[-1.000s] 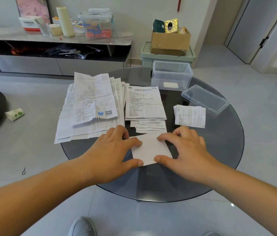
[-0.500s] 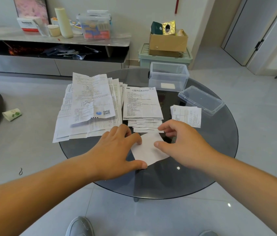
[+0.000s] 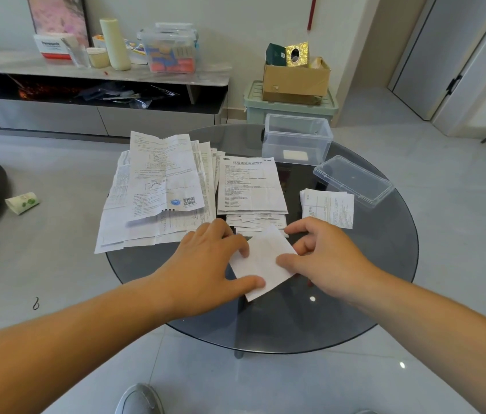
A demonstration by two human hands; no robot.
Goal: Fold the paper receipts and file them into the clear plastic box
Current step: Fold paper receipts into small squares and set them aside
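Observation:
A folded white receipt [image 3: 262, 261] lies on the round dark glass table [image 3: 385, 264], turned at an angle. My left hand [image 3: 208, 264] presses on its left side with thumb and fingers. My right hand [image 3: 322, 255] pinches its right edge. Behind them lie a big pile of unfolded receipts [image 3: 158, 189], a middle pile [image 3: 250, 186] and a small folded stack [image 3: 328, 206]. The clear plastic box [image 3: 297, 138] stands open at the table's far side with one folded paper inside. Its lid [image 3: 352, 180] lies to the right.
A low shelf unit [image 3: 98, 85] with bottles and boxes runs along the back wall. A cardboard box [image 3: 295, 76] sits on a green bin behind the table. A crumpled paper cup [image 3: 22, 202] lies on the floor at left. My shoe [image 3: 138, 398] shows below the table.
The folded receipt has turned a little anticlockwise and looks narrower. My right hand has moved up and left, from lying flat on the paper to pinching its right edge.

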